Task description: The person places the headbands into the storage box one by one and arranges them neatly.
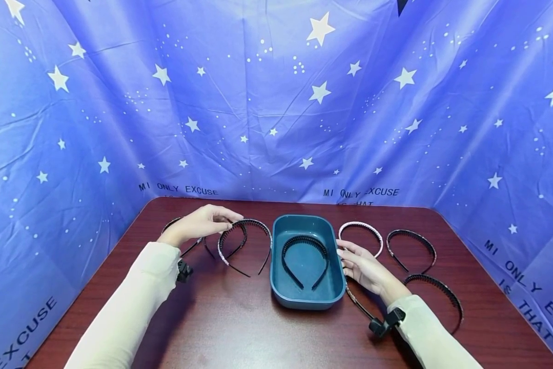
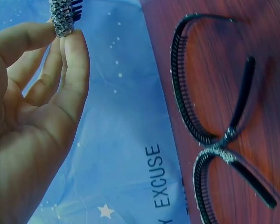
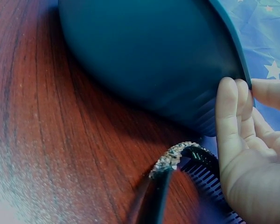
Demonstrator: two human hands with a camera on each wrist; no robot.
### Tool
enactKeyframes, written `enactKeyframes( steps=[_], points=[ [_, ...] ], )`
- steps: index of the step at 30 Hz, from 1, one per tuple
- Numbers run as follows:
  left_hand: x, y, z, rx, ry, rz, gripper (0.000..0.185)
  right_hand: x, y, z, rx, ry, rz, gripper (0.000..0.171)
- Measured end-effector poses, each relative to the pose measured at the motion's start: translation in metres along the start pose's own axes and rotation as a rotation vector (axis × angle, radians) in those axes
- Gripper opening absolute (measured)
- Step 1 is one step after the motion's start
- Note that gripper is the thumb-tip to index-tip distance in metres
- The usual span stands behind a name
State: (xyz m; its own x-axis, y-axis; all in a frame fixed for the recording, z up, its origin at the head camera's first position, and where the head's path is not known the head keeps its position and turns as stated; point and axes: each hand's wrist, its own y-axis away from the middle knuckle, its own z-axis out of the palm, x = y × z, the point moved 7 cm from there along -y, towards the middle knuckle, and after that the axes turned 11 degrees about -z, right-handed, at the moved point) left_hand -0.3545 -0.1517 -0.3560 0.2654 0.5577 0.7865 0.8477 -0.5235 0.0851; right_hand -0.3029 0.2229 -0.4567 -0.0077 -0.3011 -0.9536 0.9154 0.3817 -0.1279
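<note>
My left hand (image 1: 233,217) reaches over a heap of headbands at the left of the table. In the left wrist view its fingers (image 2: 70,51) pinch a rhinestone headband (image 2: 63,18) near the top of its arc (image 1: 248,222). A teal tray (image 1: 304,300) stands at the centre with one black toothed headband (image 1: 304,241) inside. My right hand (image 1: 345,255) lies beside the tray, its straight fingers (image 3: 231,107) touching the right wall (image 3: 154,56) at the rim. A sparkly headband (image 3: 175,156) lies under that hand (image 1: 355,301).
Two more black headbands (image 2: 186,102) cross each other on the wood by the left hand. To the right of the tray lie a pink-white headband (image 1: 362,224) and two black ones (image 1: 412,233) (image 1: 438,285). Starred blue cloth (image 1: 276,102) walls in the table on three sides.
</note>
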Motion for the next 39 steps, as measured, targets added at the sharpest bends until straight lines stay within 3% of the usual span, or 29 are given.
enactKeyframes(
  steps=[7, 18, 32, 39],
  points=[
    [0.011, -0.012, 0.012, -0.024, 0.009, 0.018, 0.035, 0.000, 0.000, -0.001, 0.004, 0.002, 0.000, 0.056],
    [0.021, -0.031, 0.022, 0.105, -0.060, 0.014, 0.029, 0.000, 0.000, 0.000, -0.009, -0.005, -0.011, 0.054],
    [0.038, -0.050, 0.041, 0.166, -0.061, 0.022, 0.029, 0.001, 0.000, -0.001, 0.012, 0.008, 0.000, 0.058],
    [0.049, -0.058, 0.056, 0.166, -0.060, 0.038, 0.031, 0.001, 0.000, -0.001, 0.012, 0.001, 0.000, 0.057]
  ],
)
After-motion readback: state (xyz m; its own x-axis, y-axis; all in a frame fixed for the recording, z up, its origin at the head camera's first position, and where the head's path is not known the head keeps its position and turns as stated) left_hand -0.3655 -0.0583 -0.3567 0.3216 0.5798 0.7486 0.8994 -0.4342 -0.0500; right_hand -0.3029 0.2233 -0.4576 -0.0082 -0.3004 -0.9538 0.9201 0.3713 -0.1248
